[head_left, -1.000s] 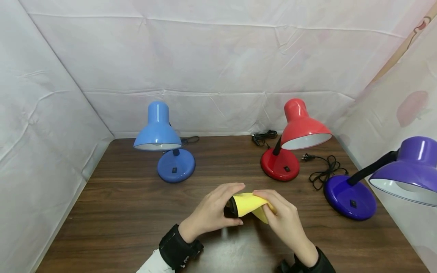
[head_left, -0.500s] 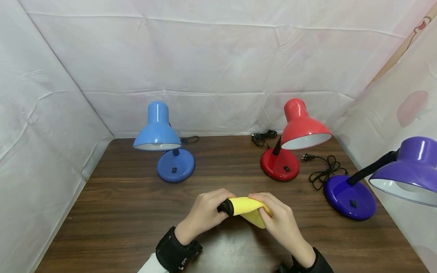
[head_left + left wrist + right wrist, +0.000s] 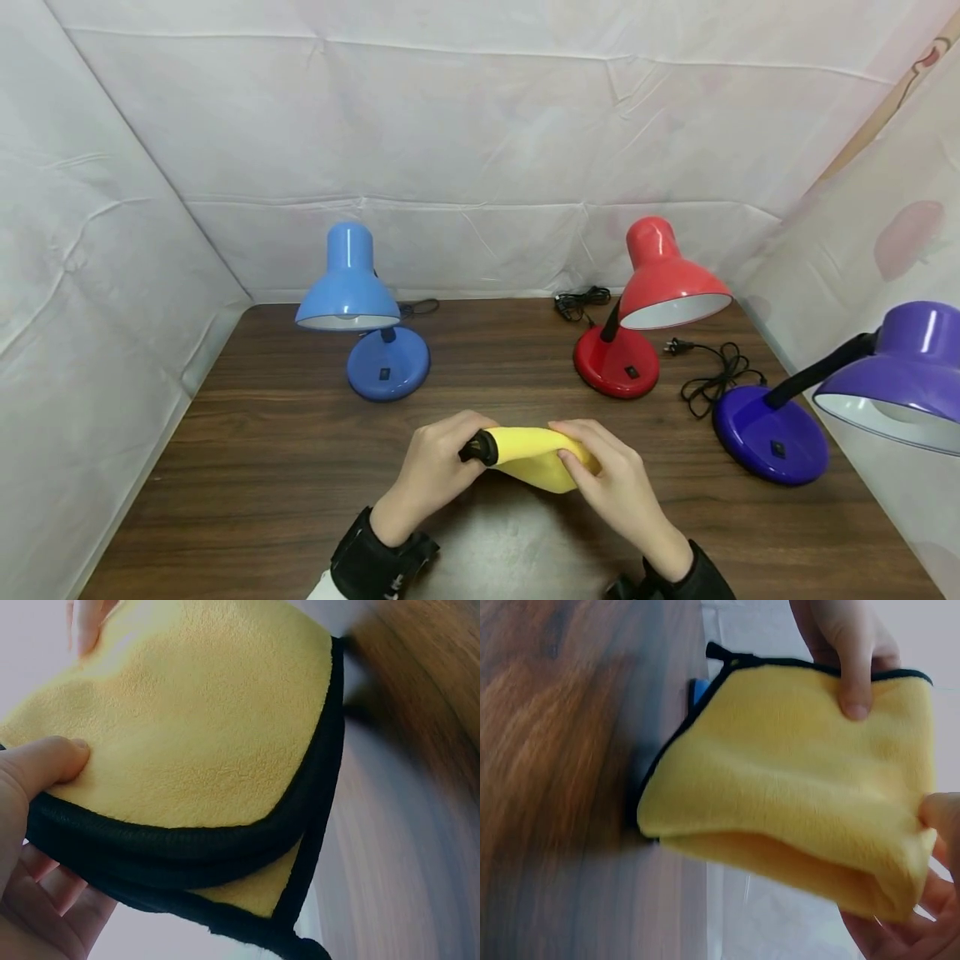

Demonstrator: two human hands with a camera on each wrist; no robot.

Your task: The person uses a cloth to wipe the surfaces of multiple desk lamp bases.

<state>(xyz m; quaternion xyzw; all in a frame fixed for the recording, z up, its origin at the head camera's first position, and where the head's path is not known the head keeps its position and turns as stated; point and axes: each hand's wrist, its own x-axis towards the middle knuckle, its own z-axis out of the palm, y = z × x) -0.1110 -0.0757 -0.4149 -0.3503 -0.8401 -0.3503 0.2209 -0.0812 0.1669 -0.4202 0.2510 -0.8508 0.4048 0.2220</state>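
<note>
1. Yellow cloth (image 3: 534, 457) w/ black trim, folded over, held just above the table (image 3: 262, 467) near the front edge, centre.
2. Left hand (image 3: 435, 471) pinches the cloth's black-edged end, thumb on top of the fabric in the left wrist view, fingers under.
3. Right hand (image 3: 607, 487) grips the opposite, folded end; thumb & fingers clamp the fold in the right wrist view.
4. Hands close together, cloth between them, both w/ black wrist straps.
5. Blue lamp (image 3: 360, 308) back left, shade facing down over its base.
6. Red lamp (image 3: 645, 308) back right, black cord (image 3: 712, 375) coiled beside it.
7. Purple lamp (image 3: 825, 400) far right, shade reaching past the table edge.
8. White sheeting (image 3: 480, 142) walls all sides.
</note>
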